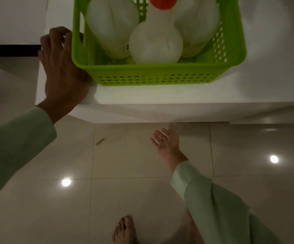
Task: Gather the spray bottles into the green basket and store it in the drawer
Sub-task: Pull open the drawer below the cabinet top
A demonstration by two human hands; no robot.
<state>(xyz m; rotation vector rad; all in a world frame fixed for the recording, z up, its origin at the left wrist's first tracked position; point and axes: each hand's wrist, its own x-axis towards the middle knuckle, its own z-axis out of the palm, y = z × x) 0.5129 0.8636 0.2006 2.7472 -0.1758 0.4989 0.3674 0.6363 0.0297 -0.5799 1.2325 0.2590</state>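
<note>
The green basket [153, 76] stands on a white cabinet top [178, 95] near its front edge. Three white spray bottles lie inside it: one at the left [111, 25], one in the middle [156, 44] with a red cap, one at the right [197, 23]. My left hand [62, 74] rests against the basket's left wall, fingers curled over the rim at its left corner. Below the cabinet's front edge my right hand [167, 143] hangs with its palm up, fingers apart and nothing in it. The drawer front is not clearly visible.
The cabinet's front face [160, 113] drops to a glossy tiled floor [125, 164] with light reflections. A bare foot [124, 229] shows at the bottom centre. A dark strip [11, 50] runs along the wall at the left.
</note>
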